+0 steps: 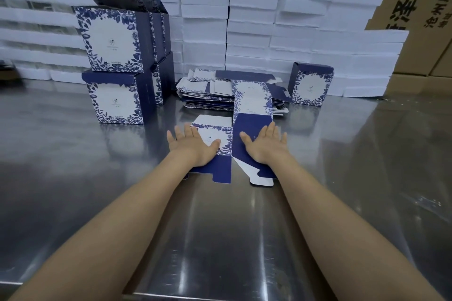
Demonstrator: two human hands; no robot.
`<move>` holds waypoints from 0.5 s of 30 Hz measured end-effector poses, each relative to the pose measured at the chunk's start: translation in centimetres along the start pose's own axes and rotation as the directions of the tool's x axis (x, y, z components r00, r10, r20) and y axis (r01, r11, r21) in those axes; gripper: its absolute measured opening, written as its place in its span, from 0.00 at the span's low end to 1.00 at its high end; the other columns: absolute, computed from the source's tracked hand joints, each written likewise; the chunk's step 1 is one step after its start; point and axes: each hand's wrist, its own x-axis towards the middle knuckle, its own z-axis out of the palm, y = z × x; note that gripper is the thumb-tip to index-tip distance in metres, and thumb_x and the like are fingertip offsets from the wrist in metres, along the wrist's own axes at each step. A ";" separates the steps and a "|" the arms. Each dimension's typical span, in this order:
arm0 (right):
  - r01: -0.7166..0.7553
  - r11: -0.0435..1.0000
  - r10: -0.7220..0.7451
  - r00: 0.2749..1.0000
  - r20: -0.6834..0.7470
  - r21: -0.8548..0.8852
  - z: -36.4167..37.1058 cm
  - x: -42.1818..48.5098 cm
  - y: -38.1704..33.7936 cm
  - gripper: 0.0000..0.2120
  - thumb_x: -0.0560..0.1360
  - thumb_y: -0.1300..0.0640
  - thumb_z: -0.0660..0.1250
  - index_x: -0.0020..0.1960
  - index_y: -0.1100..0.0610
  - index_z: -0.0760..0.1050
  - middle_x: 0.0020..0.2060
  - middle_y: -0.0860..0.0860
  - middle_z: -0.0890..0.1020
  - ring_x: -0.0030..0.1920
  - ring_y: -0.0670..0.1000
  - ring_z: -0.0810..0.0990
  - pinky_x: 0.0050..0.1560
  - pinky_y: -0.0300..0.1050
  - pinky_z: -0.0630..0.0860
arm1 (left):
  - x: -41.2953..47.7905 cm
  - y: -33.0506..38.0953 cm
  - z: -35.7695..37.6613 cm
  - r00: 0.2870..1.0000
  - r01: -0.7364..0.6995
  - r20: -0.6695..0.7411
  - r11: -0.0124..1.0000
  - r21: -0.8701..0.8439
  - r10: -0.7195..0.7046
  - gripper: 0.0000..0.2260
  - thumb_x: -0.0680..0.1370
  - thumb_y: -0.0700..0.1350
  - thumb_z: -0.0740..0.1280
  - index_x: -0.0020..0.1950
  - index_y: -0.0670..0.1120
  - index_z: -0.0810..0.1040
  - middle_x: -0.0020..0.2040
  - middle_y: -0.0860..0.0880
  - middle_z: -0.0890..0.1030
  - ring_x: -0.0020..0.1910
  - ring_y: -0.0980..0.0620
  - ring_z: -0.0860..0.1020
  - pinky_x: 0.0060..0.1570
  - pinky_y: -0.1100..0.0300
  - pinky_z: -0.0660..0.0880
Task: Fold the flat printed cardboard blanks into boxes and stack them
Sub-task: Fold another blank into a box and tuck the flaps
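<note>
Left hand (193,144) flat, fingers straight, pressing floral panel of cardboard blank (223,170). Right hand (265,145) likewise flat on navy panel. Blank on tabletop (220,232), centre crease between hands, running away from person. Beyond blank: flat-blank pile (208,96). Far-left of blank: folded-box stack (115,56).

Single head view, looking forward-down over steel table (73,154), near hands.

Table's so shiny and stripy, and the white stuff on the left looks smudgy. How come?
Head view: the steel table reflects bright light as pale streaks, plus hazy reflections of the folded boxes; in the same view the white stacks at the left edge are blurred, while the left hand, right hand and flat blank under them look sharp.
</note>
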 end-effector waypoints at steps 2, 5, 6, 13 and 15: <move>-0.003 1.000 0.003 1.000 -0.013 -0.004 -0.1 0.2 0.5 0.44 0.77 0.30 0.39 0.78 0.64 0.38 0.77 0.60 0.38 0.78 0.57 0.37 0.74 0.57 0.36 | 0.2 -0.4 0.0 1.000 -0.006 -0.001 1.000 0.011 0.006 0.41 0.77 0.70 0.42 0.80 0.43 0.41 0.80 0.46 0.40 0.78 0.41 0.39 0.74 0.41 0.37; 0.048 0.999 -0.048 0.999 0.020 0.016 -0.5 0.3 1.0 0.44 0.76 0.29 0.40 0.78 0.60 0.38 0.77 0.60 0.38 0.78 0.58 0.37 0.74 0.57 0.37 | 0.3 -0.7 0.5 1.000 -0.008 -0.029 1.000 -0.011 0.007 0.40 0.77 0.71 0.42 0.80 0.44 0.43 0.80 0.48 0.42 0.79 0.44 0.40 0.74 0.41 0.38; 0.073 0.997 -0.074 0.997 0.038 0.023 -0.6 0.3 1.2 0.43 0.76 0.29 0.40 0.79 0.58 0.38 0.77 0.60 0.38 0.78 0.58 0.38 0.75 0.57 0.37 | 0.3 -0.7 0.6 0.999 -0.004 -0.043 1.000 -0.020 0.003 0.40 0.77 0.71 0.42 0.80 0.44 0.43 0.80 0.48 0.42 0.79 0.44 0.41 0.75 0.41 0.38; 0.214 0.683 -0.167 0.977 -0.137 0.699 -0.9 -0.2 3.3 0.27 0.80 0.39 0.55 0.77 0.47 0.59 0.77 0.47 0.58 0.77 0.48 0.52 0.76 0.48 0.50 | -0.2 -1.7 0.6 0.969 -0.139 -0.242 0.930 -0.341 0.056 0.29 0.81 0.60 0.55 0.77 0.46 0.61 0.78 0.45 0.60 0.77 0.44 0.55 0.75 0.47 0.48; 0.260 0.486 -0.146 0.966 -0.216 0.835 -1.5 -0.7 3.7 0.21 0.81 0.47 0.60 0.74 0.47 0.65 0.71 0.43 0.68 0.72 0.43 0.63 0.69 0.39 0.57 | -0.3 -2.5 0.1 0.936 -0.247 -0.352 0.713 -0.656 0.001 0.20 0.80 0.50 0.62 0.71 0.47 0.71 0.71 0.46 0.73 0.69 0.48 0.70 0.67 0.61 0.62</move>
